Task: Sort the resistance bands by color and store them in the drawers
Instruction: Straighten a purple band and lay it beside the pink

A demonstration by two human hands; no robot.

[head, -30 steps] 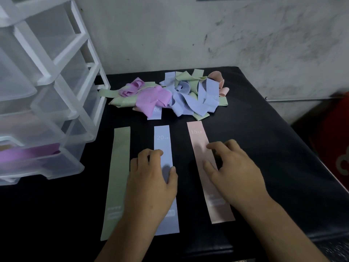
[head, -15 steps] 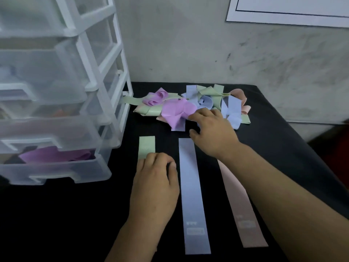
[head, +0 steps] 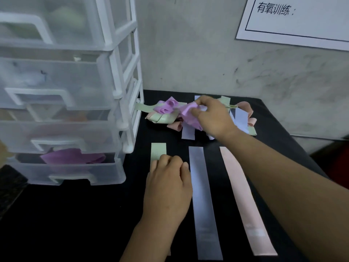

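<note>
The tall drawer unit of frosted translucent white plastic (head: pixel 56 76) at the left looks smooth and faintly glossy. The black tabletop (head: pixel 75 214) is matt. The flat green band (head: pixel 158 150), flat pale-blue band (head: pixel 204 205) and flat pink band (head: pixel 243 201) are smooth, matt and rubbery. The crumpled purple band (head: pixel 188 114) in the far pile looks limp. The grey wall (head: pixel 188 53) is rough and mottled, and the white paper sheet (head: pixel 302 25) on it is matt.

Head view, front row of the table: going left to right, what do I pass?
Drawer unit → green band, with the left hand resting on it → blue band → pink band. The right hand is farther back, pinching a purple band in the pile.
</note>
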